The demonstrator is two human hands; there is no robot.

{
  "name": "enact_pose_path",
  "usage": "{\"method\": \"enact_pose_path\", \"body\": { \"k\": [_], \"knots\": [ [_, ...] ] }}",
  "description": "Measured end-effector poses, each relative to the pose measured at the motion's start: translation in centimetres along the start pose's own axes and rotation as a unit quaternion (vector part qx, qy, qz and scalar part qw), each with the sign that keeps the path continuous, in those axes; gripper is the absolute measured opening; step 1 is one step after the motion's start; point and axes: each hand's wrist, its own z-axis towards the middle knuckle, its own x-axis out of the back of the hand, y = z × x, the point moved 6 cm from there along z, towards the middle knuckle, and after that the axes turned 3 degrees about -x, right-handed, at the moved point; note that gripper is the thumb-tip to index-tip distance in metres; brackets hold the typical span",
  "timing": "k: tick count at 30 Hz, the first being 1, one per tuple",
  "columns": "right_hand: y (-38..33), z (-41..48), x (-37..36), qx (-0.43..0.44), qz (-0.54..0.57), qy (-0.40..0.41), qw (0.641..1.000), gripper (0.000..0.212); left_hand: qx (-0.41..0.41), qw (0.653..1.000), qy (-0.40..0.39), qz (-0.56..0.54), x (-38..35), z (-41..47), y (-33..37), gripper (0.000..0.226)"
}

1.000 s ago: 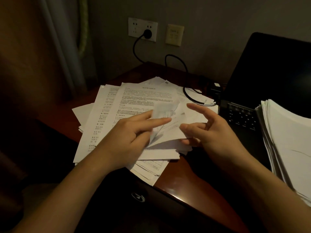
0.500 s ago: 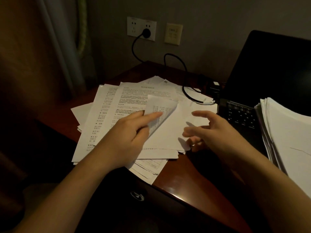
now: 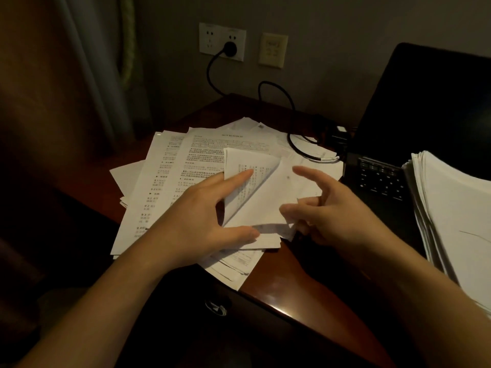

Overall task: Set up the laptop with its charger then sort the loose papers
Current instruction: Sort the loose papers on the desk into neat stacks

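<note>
Sorting step; charger side looks done.

- The sheet lies on top of the loose papers, which are spread over the left half of the desk. Its left part is turned over, print side up.
- Your left hand is flat-fingered: the index finger presses on the turned flap and the thumb is splayed along the near edge. It is not clasping anything.
- Your right hand seems to pinch the sheet's near right corner with thumb and curled fingers, the index finger lifted clear. It is blurred, so take this as likely.

How to do it well: hold the pile down with the left hand so only one sheet comes away. Lift by the pinched corner, low and slow. Keep clear of the charger cable, which loops over the far papers. Lay the sheet squarely on the stack.

Counts:
- laptop: one, open, at right.
- charger cable: one, plugged into the wall socket.
- paper groups: two, the loose spread and the stack lying on the laptop's right side.
- loose sheets: they overlap too much to count.
- hands: two.
</note>
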Motion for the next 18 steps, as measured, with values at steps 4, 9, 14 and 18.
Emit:
{"method": "enact_pose_path", "body": {
  "k": [4, 9, 14, 18],
  "knots": [
    [-1.0, -0.5, -0.1, 0.053, 0.065, 0.005, 0.996, 0.069, -0.020, 0.999, 0.031, -0.034, 0.2, 0.0, 0.1, 0.073],
    [-0.2, 0.1, 0.2, 0.025, 0.106, 0.033, 0.994, 0.062, -0.023, 0.996, 0.087, -0.029, 0.9, -0.3, 0.4, 0.072],
    [0.4, -0.3, -0.7, -0.025, 0.068, -0.024, 0.997, 0.066, -0.013, 0.998, 0.066, -0.020, 0.4, 0.0, -0.1, 0.046],
    [-0.1, -0.7, -2.0, -0.024, 0.056, -0.087, 0.994, 0.079, -0.008, 0.997, 0.065, -0.030, 0.4, 0.0, 0.2, 0.044]
  ]
}}
